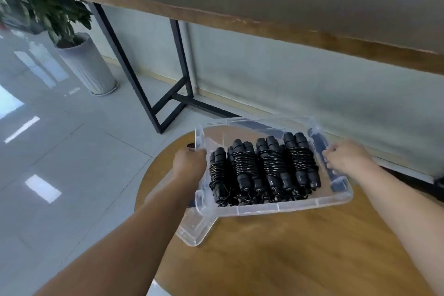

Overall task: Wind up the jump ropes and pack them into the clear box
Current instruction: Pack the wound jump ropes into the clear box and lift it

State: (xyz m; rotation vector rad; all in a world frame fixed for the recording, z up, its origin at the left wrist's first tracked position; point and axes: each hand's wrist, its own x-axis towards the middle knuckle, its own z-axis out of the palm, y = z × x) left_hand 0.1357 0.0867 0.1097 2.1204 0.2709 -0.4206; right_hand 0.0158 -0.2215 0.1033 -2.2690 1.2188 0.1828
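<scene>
Head view: clear box (264, 209) over round tabletop (300, 247), left hand (189, 160) and right hand (346, 157) each clamping an end rim. Wound jump ropes (262, 170) inside. Probably light, thin slick plastic, flexes; hold both rims.

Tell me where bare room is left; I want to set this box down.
Bare wood lies on the round table between the clear box and the near edge. Inside, wound jump ropes crowd the middle; the lid juts out at the left.
</scene>
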